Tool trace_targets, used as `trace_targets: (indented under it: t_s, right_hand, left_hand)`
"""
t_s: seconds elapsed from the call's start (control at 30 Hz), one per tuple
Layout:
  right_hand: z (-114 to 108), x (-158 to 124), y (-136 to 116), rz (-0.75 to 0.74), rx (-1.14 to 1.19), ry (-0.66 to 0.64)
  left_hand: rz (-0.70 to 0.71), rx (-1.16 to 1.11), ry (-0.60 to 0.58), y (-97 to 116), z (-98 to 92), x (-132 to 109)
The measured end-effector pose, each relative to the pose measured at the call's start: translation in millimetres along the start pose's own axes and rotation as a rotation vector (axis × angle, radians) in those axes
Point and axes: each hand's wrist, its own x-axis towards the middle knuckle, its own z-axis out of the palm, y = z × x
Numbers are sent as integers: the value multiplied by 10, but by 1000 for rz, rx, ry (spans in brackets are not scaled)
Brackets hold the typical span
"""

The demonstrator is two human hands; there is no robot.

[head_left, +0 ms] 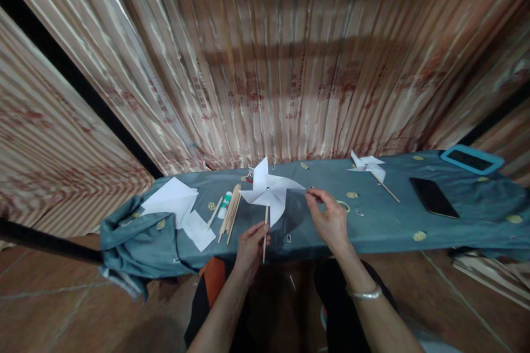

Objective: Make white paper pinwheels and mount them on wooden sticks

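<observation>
A white paper pinwheel (269, 192) on a thin wooden stick stands up in front of me, with a small dark pin at its centre. My left hand (252, 245) is closed around the stick below the blades. At the tip of the right blade is my right hand (329, 218), its thumb and index finger pinched together there. Whether the blade tip is between those fingers or just touching them is hard to tell. Behind the pinwheel, a small red item (249, 177) is partly visible.
On the blue-green cloth (385, 226) lie white paper sheets (171, 198), a pencil-like stick (214, 213), a glue stick (224, 205), several wooden sticks (232, 212), a tape ring (343, 206), a second pinwheel (367, 165), a black phone (433, 197) and a blue-framed tablet (472, 159).
</observation>
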Motion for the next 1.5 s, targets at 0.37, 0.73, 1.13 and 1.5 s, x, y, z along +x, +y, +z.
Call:
trace_targets:
  t_s: [0.37, 0.73, 1.13, 1.5]
  right_hand:
    - [377, 132, 382, 484, 696, -176]
    - [360, 180, 468, 541, 769, -198]
    - [424, 127, 497, 595, 716, -227]
    - [93, 169, 680, 345, 278, 103]
  left_hand:
    - [-86, 3, -77, -107, 388, 443]
    - [-115, 43, -112, -304, 356, 609]
    - [-1, 127, -183, -354, 376, 677]
    - [93, 195, -99, -310, 278, 890]
